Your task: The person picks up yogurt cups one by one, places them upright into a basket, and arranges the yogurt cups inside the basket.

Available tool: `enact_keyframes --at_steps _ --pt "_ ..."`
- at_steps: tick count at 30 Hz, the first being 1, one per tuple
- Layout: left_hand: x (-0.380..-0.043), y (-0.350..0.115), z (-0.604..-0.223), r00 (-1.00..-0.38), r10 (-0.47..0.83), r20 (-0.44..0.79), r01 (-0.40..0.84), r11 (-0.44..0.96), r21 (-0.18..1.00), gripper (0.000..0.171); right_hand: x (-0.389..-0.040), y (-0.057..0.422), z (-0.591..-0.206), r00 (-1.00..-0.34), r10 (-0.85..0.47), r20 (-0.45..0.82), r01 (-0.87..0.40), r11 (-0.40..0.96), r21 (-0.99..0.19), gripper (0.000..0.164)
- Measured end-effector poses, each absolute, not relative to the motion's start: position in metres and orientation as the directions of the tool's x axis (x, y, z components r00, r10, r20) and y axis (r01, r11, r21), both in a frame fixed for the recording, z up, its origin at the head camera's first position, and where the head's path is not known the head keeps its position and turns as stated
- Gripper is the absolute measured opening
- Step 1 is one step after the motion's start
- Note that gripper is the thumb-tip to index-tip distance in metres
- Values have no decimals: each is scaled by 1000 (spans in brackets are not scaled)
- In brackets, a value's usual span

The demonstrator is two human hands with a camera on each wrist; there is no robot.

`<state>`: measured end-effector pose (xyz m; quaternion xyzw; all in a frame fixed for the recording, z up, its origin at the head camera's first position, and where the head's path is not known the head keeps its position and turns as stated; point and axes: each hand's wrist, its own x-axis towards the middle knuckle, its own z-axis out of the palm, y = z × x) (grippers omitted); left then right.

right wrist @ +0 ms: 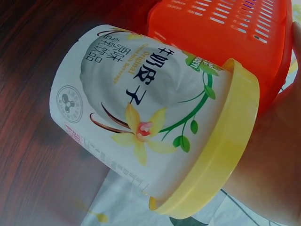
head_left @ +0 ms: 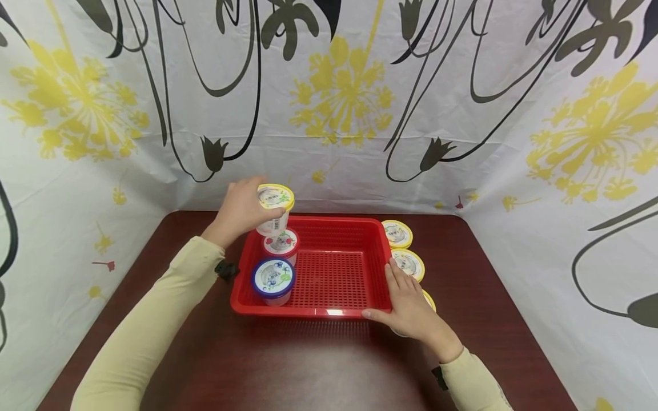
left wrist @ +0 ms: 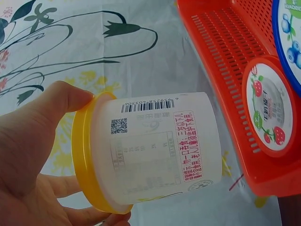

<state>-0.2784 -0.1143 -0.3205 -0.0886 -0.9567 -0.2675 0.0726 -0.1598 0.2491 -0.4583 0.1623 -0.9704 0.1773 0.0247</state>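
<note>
Nearest you: bare glossy dark red-brown tabletop [head_left: 319, 365], then your pale yellow R sleeve [head_left: 470, 377] w/ small black band [head_left: 439, 378] at the wrist.

Your R hand [head_left: 413, 308] lies over the near-R corner of the red plastic rectangular basket w/ slotted walls [head_left: 329, 313]: thumb on near rim, fingers extended along R rim, spread fairly wide, no tub gripped. Partly hidden under/behind that hand, just outside the basket: white round tub w/ yellow lid [head_left: 429, 300]; R wrist cam shows its printed side, yellow flower + green leaves.

Inside basket, L side: white round tub w/ blue lid, blueberry print [head_left: 273, 278], stands upright nr the near-L corner. Just beyond it, round tub w/ red lid, strawberry print [head_left: 281, 242], also upright.

Outside R wall, farther back: two more yellow-lidded round tubs [head_left: 408, 265] [head_left: 396, 234] in a row.

Your L hand [head_left: 239, 211] holds another white round tub w/ yellow lid, barcode on side [left wrist: 155, 148], raised, lid up, at basket's far-L corner; thumb + fingers close around lid rim. Can't tell if it's directly above the basket.

Farthest: white cloth backdrop w/ yellow + dark grey floral print [head_left: 288, 114].
</note>
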Motion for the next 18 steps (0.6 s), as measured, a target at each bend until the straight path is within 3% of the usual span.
enact_keyframes --at_steps 18 --pt "-282 -89 -316 -971 180 160 236 840 489 90 -160 249 -458 -951 -299 82 -309 888 -342 120"
